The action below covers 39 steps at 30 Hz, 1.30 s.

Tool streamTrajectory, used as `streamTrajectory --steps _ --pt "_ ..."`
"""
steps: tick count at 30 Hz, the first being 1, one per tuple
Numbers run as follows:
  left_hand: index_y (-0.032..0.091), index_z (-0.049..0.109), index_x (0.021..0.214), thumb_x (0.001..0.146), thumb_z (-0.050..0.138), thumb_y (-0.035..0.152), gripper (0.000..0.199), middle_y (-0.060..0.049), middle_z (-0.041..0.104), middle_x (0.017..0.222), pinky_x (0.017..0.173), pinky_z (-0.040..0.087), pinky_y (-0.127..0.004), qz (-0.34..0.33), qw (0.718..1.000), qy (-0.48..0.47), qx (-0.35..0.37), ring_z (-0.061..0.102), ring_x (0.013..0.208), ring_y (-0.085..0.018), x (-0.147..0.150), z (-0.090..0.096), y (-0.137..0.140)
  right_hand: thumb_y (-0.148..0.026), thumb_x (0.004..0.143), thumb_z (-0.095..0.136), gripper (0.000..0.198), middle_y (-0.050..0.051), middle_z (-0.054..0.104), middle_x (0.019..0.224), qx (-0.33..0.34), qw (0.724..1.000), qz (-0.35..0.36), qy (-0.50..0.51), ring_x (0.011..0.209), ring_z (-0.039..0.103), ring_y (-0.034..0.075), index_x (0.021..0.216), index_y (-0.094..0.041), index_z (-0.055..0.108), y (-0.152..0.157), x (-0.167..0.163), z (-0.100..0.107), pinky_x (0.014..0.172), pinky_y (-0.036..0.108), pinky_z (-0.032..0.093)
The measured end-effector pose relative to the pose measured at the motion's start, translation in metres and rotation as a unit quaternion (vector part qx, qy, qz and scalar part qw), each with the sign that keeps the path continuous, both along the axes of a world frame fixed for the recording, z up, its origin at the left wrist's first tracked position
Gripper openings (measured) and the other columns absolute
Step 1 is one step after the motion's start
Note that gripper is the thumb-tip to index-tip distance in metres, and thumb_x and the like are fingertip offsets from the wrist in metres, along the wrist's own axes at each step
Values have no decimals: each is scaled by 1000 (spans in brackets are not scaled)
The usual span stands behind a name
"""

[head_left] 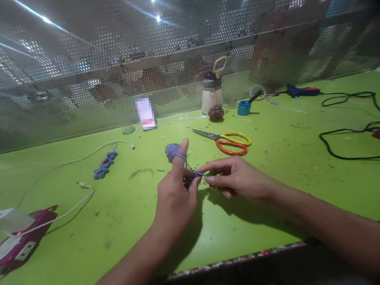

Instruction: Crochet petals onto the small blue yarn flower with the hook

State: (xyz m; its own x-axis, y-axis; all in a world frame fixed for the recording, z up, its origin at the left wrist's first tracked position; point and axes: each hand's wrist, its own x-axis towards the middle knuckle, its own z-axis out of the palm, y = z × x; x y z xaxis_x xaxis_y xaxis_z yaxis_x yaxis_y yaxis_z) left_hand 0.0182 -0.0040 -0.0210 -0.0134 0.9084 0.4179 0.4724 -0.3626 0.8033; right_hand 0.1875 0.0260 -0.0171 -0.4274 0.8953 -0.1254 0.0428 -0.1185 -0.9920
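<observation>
Purple-blue yarn (182,155) is looped over the raised finger of my left hand (177,189). That hand's other fingertips pinch a small purple crocheted piece (197,174). My right hand (237,178) is closed in a pinch just to the right, fingertips meeting the work. Between its fingers shows a green bit (208,175) of what looks like a crochet hook, mostly hidden. Behind the left hand lies the purple-blue yarn ball (171,152). Scissors (231,142) with yellow and red handles rest beyond the right hand.
On the green table (125,235) lie a blue crocheted strip (105,165), a magenta power strip (23,243) with white cables, and a phone (146,114). A bottle (211,94), dark multicolour yarn ball (216,113), blue pot (244,108) and blue glue gun (302,90) stand near the perforated screen (168,38).
</observation>
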Motion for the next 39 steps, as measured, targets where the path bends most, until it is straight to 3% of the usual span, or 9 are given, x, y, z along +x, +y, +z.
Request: streamTrajectory --steps 3,6,10,15,22,30,39 --pt "30 49 141 82 66 14 64 -2 70 81 75 45 -30 13 999 6 49 61 73 -16 1 -4 -1 -23 75 74 31 -5 58 58 -30 996 -28 79 39 44 4 103 -13 72 -4 -6 -7 35 16 31" --pt "29 40 147 77 71 16 78 -1 71 79 77 49 -31 13 995 -100 -19 63 72 -17 3 0 1 -26 73 78 32 -5 58 58 -32 988 -43 144 39 44 4 102 -13 71 -8 -10 -11 33 15 31" --pt "22 18 154 68 80 14 106 0 72 70 66 53 -28 -67 932 -323 -152 65 62 -15 2 10 7 -28 76 78 29 -5 59 58 4 982 -64 179 39 44 3 101 -15 71 -12 -12 -13 35 14 32" --pt "15 14 153 64 83 5 112 1 71 65 58 51 -20 -137 873 -414 -219 63 56 -11 -6 16 9 -25 79 74 23 -3 60 62 90 987 -60 118 40 47 3 100 -16 73 -13 -7 -9 38 16 37" --pt "23 5 155 65 83 5 120 1 70 62 53 49 -18 -163 895 -365 -196 64 54 -12 -17 23 7 -22 79 71 30 -4 56 61 152 988 -26 -3 43 46 5 108 -14 71 -11 8 9 42 19 40" --pt "25 8 155 65 83 6 119 2 70 61 51 48 -18 -143 902 -362 -188 64 54 -13 -15 31 2 -22 83 68 22 3 68 76 312 942 -41 -117 53 50 9 103 -16 74 -13 17 16 49 22 43" --pt "26 11 155 65 81 4 116 2 70 62 53 52 -18 -132 906 -361 -179 65 54 -13 -13 34 -1 -18 85 68 16 3 72 80 384 911 -46 -144 57 57 10 99 -16 74 -13 20 19 53 21 46"
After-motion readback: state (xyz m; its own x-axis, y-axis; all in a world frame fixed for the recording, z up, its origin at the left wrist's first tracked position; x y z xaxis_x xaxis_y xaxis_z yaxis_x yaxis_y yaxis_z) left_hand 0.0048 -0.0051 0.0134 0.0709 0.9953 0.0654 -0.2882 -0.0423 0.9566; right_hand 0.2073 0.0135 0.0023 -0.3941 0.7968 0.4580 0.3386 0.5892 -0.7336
